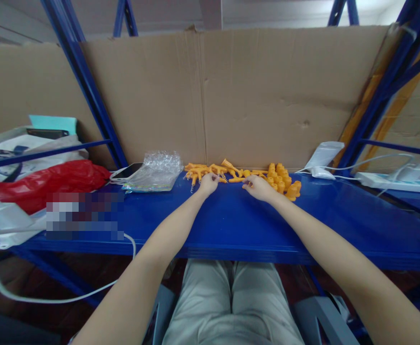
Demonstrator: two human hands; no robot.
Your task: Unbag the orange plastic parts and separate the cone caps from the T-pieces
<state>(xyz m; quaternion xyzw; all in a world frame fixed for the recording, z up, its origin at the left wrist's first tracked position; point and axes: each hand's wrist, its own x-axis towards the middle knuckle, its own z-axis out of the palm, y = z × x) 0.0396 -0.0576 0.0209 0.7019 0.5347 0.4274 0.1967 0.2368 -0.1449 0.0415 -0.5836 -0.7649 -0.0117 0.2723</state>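
My left hand is closed in a pinch at the right side of a pile of orange branched plastic pieces, some with thin metal coils hanging from them. What its fingertips hold is too small to make out. My right hand has its fingers bent together beside a short orange rod-shaped piece; whether it grips that piece is unclear. Behind the hands lie more orange parts, among them a longer stick-like piece. Right of my right hand stands a cluster of orange cup-shaped pieces.
Left on the blue tabletop are clear plastic bags, a phone and a red bag. A white adapter with cable and a power strip lie right. Cardboard walls the back.
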